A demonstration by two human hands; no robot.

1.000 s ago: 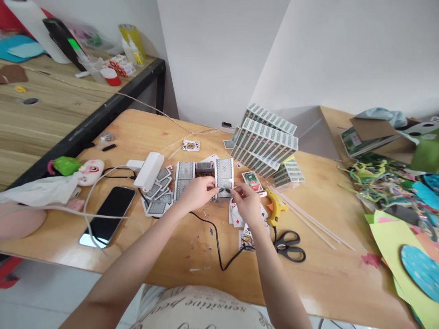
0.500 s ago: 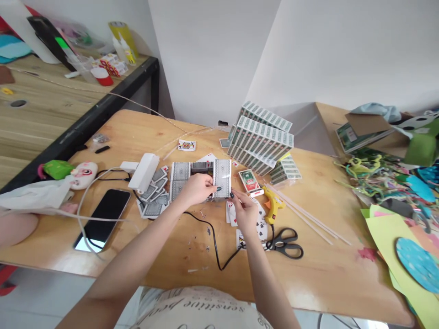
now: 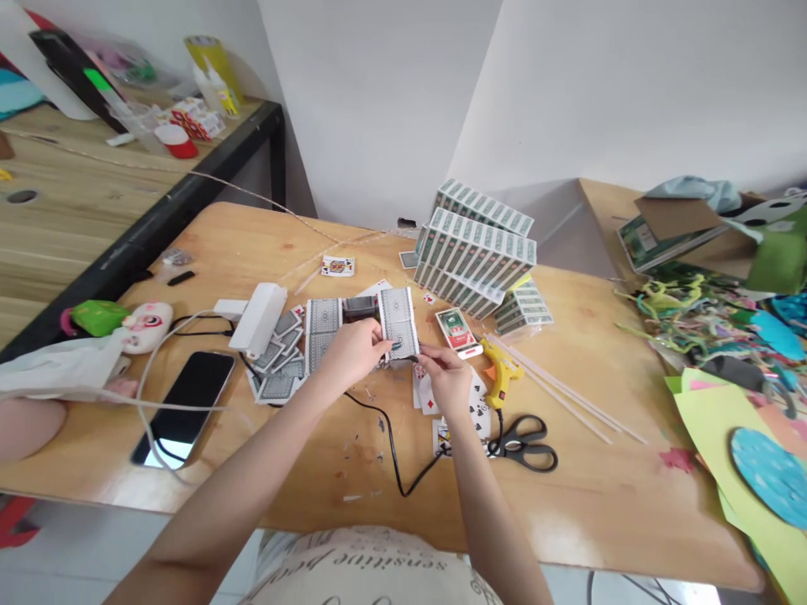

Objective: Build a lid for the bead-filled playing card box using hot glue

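In front of me a panel of grey-backed playing cards (image 3: 397, 319) stands slightly tilted. My left hand (image 3: 358, 348) pinches its left side between thumb and fingers. The fingertips of my right hand (image 3: 446, 375) close on its lower right corner. A second panel of grey-backed cards (image 3: 324, 318) lies to the left, partly behind my left wrist. Between the two panels a dark piece (image 3: 359, 307) shows, its lower part hidden by my left hand. Face-up playing cards (image 3: 479, 412) lie under and beside my right hand, and loose grey-backed cards (image 3: 279, 382) are piled at the left.
A yellow glue gun (image 3: 503, 374), black scissors (image 3: 526, 444) and a card box (image 3: 455, 328) lie right of my hands. Stacked card boxes (image 3: 472, 252) stand behind. A phone (image 3: 184, 407), white power block (image 3: 260, 318) and cables are at left; a black cord (image 3: 392, 445) crosses the front.
The right card panel has tipped, its top leaning to the left, with both hands still on it. My view has shifted slightly.
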